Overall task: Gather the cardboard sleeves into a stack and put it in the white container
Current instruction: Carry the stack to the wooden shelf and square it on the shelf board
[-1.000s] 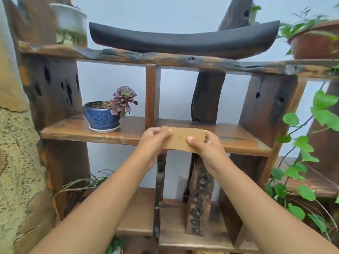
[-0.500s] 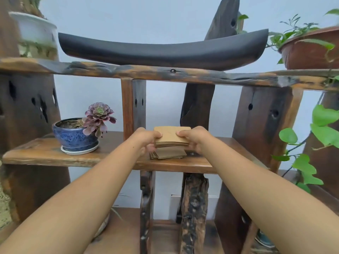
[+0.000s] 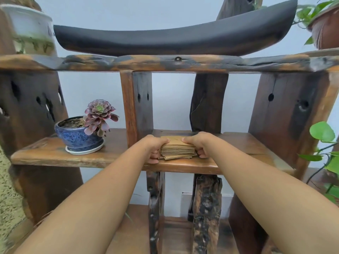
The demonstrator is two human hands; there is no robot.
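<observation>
Both hands on the stack. Left hand (image 3: 155, 148) presses against the left side of the stack of flat brown cardboard sleeves (image 3: 177, 150), fingers curled over the top edge, thumb low near the shelf surface. Right hand (image 3: 199, 144) clasps the right side in the same way, fingertips on the top sleeve. Stack is squeezed between the two hands and rests on the middle wooden shelf (image 3: 119, 158), close to its front edge. Lowest sleeves stick out slightly askew at the front; upper ones look aligned, though edges are too fine to judge exactly.

Just behind the left hand stands a reddish-brown wooden upright post (image 3: 136, 105); a darker, rougher upright (image 3: 208, 101) stands behind the right hand. To the left on the same shelf, well apart from the stack: glazed blue ceramic pot (image 3: 77, 136) on a white saucer, holding a purple rosette succulent (image 3: 100, 113).

Upper shelf board (image 3: 176, 62) carries a long curved black boat-shaped object (image 3: 174, 40), a blurred white planter (image 3: 30, 28) at left, and a brown pot (image 3: 325, 33) at right. Green vine leaves (image 3: 322, 132) hang at the right edge.
</observation>
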